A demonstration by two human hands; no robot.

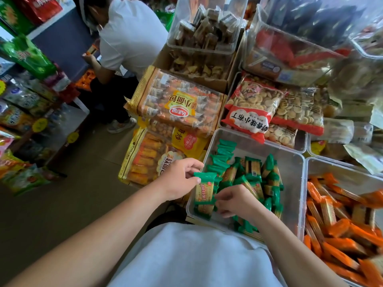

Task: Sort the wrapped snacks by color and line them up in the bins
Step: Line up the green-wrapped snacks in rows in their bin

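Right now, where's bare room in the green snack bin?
Bare floor in the green bin runs along its right wall and far end. Crowded: the lined row by the left wall and the loose heap mid-bin.

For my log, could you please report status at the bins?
Left hand and right hand pinch green snack over clear bin. Orange snacks in next bin. Nothing blocking.

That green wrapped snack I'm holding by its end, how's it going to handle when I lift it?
Probably stiff: the green wrapped snack shows a flat rectangular shape while the left hand pinches its crimped end. Likely light, since a fingertip pinch seems enough to hold it. The glossy wrapper may be slippery.
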